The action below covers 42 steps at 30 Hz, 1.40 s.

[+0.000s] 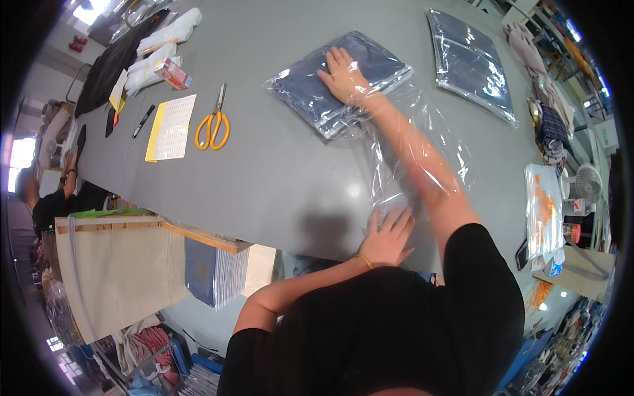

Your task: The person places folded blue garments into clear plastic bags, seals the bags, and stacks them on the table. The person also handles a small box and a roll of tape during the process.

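A folded dark-blue garment [302, 81] lies flat in a clear plastic bag [391, 148] on the grey table. My right hand [344, 76] rests palm down on the garment, fingers extended and gripping nothing. Clear film covers my right forearm, which appears to reach in through the bag's loose end. Closer to my body, my left hand [389, 237] is spread flat by the table's front edge, at the near end of that film. Whether its fingers press on the plastic or only touch the table, I cannot tell.
Another bagged dark garment [473, 64] lies at right. Orange-handled scissors [213, 128], a label sheet [173, 126], a marker [143, 121] and a small box [173, 74] are at left. Clear plastic bags [542, 213] lie near a fan [588, 183]. A person [49, 203] stands far left.
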Tool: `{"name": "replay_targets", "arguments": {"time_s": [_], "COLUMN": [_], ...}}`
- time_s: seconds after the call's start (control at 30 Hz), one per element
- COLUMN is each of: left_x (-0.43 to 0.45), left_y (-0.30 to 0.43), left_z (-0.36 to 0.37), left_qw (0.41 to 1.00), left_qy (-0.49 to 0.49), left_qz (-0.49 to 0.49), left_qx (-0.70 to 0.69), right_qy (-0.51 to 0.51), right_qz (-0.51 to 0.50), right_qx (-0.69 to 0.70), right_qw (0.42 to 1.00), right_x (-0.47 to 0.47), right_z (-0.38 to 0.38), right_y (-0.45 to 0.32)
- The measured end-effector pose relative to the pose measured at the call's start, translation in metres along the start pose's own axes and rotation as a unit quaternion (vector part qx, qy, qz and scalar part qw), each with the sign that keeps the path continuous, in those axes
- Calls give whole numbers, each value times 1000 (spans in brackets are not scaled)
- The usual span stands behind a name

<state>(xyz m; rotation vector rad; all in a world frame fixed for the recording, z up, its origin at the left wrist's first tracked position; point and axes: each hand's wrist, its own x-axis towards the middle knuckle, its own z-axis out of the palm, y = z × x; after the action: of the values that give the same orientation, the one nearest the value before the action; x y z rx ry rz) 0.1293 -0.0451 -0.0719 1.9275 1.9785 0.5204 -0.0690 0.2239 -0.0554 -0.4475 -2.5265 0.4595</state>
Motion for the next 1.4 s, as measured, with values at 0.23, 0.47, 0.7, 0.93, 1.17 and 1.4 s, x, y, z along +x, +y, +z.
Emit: {"name": "replay_targets", "arguments": {"time_s": [0.23,0.47,0.7,0.93,1.17,1.4], "left_x": [-4,-12,-13,-13,-10,-186], "left_y": [6,9,12,7,13,-88], "left_z": [8,0,1,2,1,-34], "left_qw": [999,999,999,1000,1000,945], "left_qy": [31,21,9,-3,25,253], "left_qz": [5,-8,-1,-10,12,-160], "left_qx": [-6,42,31,9,14,-132], "right_qy": [-103,-104,-63,-28,-97,-188], "right_qz": [-130,-193,-299,-202,-5,-110], "right_qx": [-162,-95,-45,-18,-261,-89], "right_qw": [973,971,951,979,961,972], "right_x": [-47,-64,-60,-64,-41,-147], "right_z": [-14,-18,13,5,1,-63], "right_y": [1,-18,-13,-14,96,65]}}
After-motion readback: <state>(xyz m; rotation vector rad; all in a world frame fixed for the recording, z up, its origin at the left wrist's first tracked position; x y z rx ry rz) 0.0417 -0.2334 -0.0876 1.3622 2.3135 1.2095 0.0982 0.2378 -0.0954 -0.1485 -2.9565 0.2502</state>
